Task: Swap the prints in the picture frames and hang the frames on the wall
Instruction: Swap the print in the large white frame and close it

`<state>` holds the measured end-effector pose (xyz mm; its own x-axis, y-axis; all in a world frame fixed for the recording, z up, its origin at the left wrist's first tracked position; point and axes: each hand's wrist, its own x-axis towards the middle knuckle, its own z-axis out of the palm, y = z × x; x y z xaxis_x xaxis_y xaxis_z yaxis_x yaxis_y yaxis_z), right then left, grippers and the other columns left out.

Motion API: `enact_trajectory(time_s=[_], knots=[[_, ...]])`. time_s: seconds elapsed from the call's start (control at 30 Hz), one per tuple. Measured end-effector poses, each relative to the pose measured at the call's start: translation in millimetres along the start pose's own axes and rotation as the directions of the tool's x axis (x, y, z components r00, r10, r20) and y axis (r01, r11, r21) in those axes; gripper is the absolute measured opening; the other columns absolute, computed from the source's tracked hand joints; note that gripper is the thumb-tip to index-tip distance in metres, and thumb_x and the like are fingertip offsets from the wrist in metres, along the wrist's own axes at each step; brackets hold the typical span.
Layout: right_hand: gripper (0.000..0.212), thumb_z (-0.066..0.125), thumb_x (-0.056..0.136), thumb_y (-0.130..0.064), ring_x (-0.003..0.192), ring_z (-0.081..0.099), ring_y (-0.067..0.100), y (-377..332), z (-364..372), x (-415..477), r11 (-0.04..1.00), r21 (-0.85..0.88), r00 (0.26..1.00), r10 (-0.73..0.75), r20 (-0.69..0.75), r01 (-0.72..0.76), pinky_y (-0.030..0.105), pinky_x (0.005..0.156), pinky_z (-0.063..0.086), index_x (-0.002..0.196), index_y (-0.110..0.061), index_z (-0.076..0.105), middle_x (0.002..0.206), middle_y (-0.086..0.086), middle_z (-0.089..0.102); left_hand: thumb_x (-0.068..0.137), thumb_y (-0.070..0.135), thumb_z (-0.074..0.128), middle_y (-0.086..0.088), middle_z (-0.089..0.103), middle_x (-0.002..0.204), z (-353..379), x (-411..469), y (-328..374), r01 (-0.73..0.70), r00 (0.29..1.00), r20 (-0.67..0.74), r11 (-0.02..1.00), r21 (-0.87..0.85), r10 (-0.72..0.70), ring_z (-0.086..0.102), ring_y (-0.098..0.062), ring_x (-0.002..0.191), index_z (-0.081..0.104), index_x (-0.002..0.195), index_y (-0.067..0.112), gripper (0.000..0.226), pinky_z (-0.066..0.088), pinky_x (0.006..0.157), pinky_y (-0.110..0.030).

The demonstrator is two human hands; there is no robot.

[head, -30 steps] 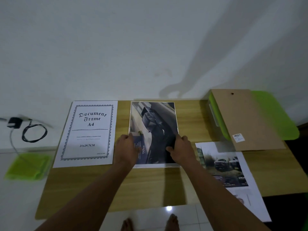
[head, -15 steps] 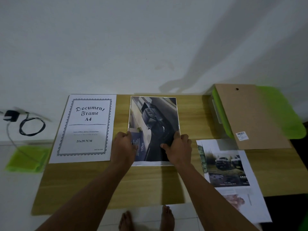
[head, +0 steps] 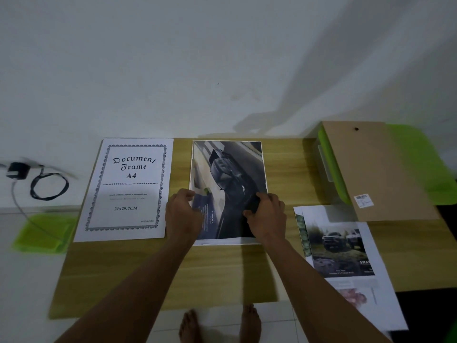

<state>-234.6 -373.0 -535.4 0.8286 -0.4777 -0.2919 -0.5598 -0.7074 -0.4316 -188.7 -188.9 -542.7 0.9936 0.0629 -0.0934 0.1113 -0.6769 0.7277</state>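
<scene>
A dark car print (head: 230,167) with a thin white border lies flat in the middle of the wooden table (head: 222,273). My left hand (head: 183,214) grips its lower left edge with curled fingers. My right hand (head: 267,216) grips its lower right edge, thumb on top of the picture. A white "Document Frame A4" insert sheet (head: 128,189) lies to the left. To the right lie a truck print (head: 341,246) and a brown backing board (head: 371,169), the board resting on a green frame (head: 415,154).
The white wall (head: 222,58) rises directly behind the table. A black charger (head: 17,170) with a coiled cable (head: 49,186) hangs at the left, above a green object (head: 42,233) on the floor. Another paper (head: 358,298) overhangs the table's front right edge.
Both hands stay on the lower sides of the car print and have shifted slightly inward. The view has tilted a little; the other sheets have not moved.
</scene>
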Motion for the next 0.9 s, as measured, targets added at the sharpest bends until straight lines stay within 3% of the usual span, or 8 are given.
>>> enact_trajectory(time_s=[0.07, 0.27, 0.43, 0.6, 0.77, 0.9], knots=[[0.059, 0.071, 0.087, -0.031, 0.131, 0.038, 0.028, -2.1, 0.7, 1.1, 1.0, 0.019, 1.0, 0.006, 0.003, -0.006, 0.047, 0.104, 0.04, 0.138, -0.02, 0.046, 0.141, 0.005, 0.044, 0.081, 0.009, 0.074, -0.007, 0.068, 0.103, -1.8, 1.9, 2.6, 0.014, 1.0, 0.004, 0.998, -0.067, -0.013, 0.063, -0.019, 0.087, 0.06, 0.106, 0.009, 0.029, 0.04, 0.062, -0.016], [0.075, 0.078, 0.08, -0.036, 0.127, 0.042, 0.031, -5.8, 2.5, 8.4, 0.999, 0.03, 0.999, 0.034, 0.008, -0.034, 0.05, 0.1, 0.043, 0.141, -0.016, 0.039, 0.135, 0.008, 0.046, 0.085, 0.007, 0.068, -0.01, 0.072, 0.108, -8.5, 3.2, 10.0, 0.027, 0.999, -0.036, 0.999, -0.034, -0.028, 0.068, -0.026, 0.095, 0.066, 0.115, 0.008, 0.03, 0.041, 0.079, -0.026], [0.073, 0.076, 0.081, -0.039, 0.124, 0.043, 0.032, -5.7, 4.4, 12.3, 1.0, 0.004, 1.0, 0.018, 0.008, -0.018, 0.048, 0.098, 0.045, 0.14, -0.015, 0.042, 0.131, 0.01, 0.046, 0.087, 0.008, 0.065, -0.008, 0.073, 0.105, -7.8, 6.0, 7.4, -0.024, 0.998, -0.05, 1.0, 0.008, 0.024, 0.069, -0.025, 0.09, 0.069, 0.112, 0.011, 0.026, 0.048, 0.079, -0.03], [0.051, 0.075, 0.084, -0.039, 0.115, 0.053, 0.029, -4.5, 5.7, 13.4, 0.991, 0.134, 0.997, 0.038, -0.062, -0.029, 0.044, 0.094, 0.049, 0.122, -0.01, 0.057, 0.119, 0.008, 0.056, 0.086, 0.007, 0.068, -0.008, 0.072, 0.101, -5.7, 10.7, 3.9, -0.028, 0.999, -0.031, 1.0, 0.011, 0.028, 0.069, -0.025, 0.089, 0.061, 0.104, 0.01, 0.019, 0.049, 0.073, -0.027], [0.036, 0.076, 0.083, -0.036, 0.103, 0.058, 0.028, -8.9, 6.3, 15.4, 0.994, 0.097, 0.994, 0.051, -0.092, -0.042, 0.041, 0.084, 0.052, 0.103, -0.008, 0.065, 0.108, 0.008, 0.059, 0.084, 0.023, 0.074, -0.003, 0.072, 0.097, -6.4, 19.5, -2.1, 0.019, 1.0, 0.004, 1.0, 0.009, -0.019, 0.069, -0.019, 0.081, 0.061, 0.1, 0.014, 0.023, 0.047, 0.071, -0.025], [0.03, 0.076, 0.084, -0.033, 0.104, 0.058, 0.027, -12.0, 3.9, 16.5, 0.994, 0.104, 0.99, 0.058, -0.129, -0.045, 0.044, 0.088, 0.052, 0.104, -0.012, 0.068, 0.114, 0.004, 0.058, 0.086, 0.021, 0.071, 0.002, 0.069, 0.092, -7.5, 20.9, -4.0, 0.03, 0.999, 0.022, 1.0, 0.002, -0.03, 0.061, -0.012, 0.077, 0.063, 0.098, 0.012, 0.017, 0.038, 0.066, -0.017]])
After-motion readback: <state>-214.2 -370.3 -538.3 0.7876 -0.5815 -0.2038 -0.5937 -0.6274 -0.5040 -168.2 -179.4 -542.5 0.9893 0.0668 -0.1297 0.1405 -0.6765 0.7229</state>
